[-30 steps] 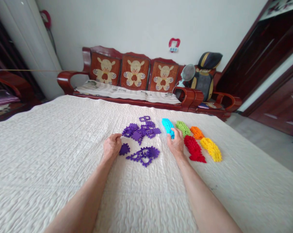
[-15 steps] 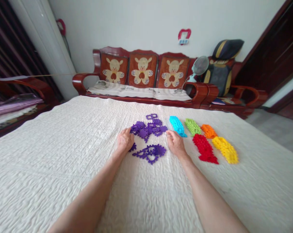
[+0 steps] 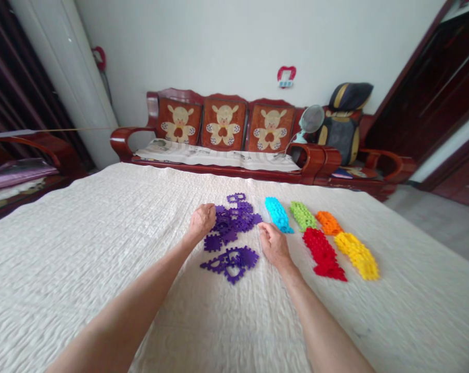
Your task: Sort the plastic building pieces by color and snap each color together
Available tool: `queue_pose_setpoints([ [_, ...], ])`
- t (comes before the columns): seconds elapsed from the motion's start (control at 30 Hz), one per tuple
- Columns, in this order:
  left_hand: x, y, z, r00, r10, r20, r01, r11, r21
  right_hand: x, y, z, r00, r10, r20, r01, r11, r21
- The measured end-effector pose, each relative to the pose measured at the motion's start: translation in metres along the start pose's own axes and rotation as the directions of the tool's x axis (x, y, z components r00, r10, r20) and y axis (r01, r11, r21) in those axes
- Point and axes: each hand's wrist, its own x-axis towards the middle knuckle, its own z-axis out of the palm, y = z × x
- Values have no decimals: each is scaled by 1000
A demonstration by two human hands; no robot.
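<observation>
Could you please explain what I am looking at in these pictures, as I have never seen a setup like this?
There is no machine here: a person works with two bare hands. Every picture comes from one camera worn on the person's head, looking forward and down.

On a pale quilted cloth lies a pile of purple pieces with toothed edges; a smaller purple group lies nearer the person. To the right are bundles in blue, green, orange, red and yellow. Beyond stands a wooden sofa.

The left hand is at the pile's left edge, the right hand by its right edge. Whether either grips a piece, I cannot tell.
</observation>
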Motion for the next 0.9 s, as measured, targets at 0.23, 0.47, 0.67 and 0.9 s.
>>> queue_pose_setpoints([
  [0.23, 23, 1, 9, 991, 6, 136, 1, 999, -52, -1, 2, 1, 1000, 2, 5, -2, 1000, 7],
  [0.47, 29, -23, 8, 1000, 1, 20, -3, 995, 102, -1, 2, 1, 1000, -22, 3, 22, 1000, 15],
  [0.67, 27, -37, 16, 996, 77, 35, -81, 986, 149, -3, -7, 1, 994, -110, 20, 110, 994, -28],
  [0.9, 31, -36, 14, 999, -31, 36, 28, 996, 80, 66, 6, 26, 993, -92, 77, 103, 984, -147],
])
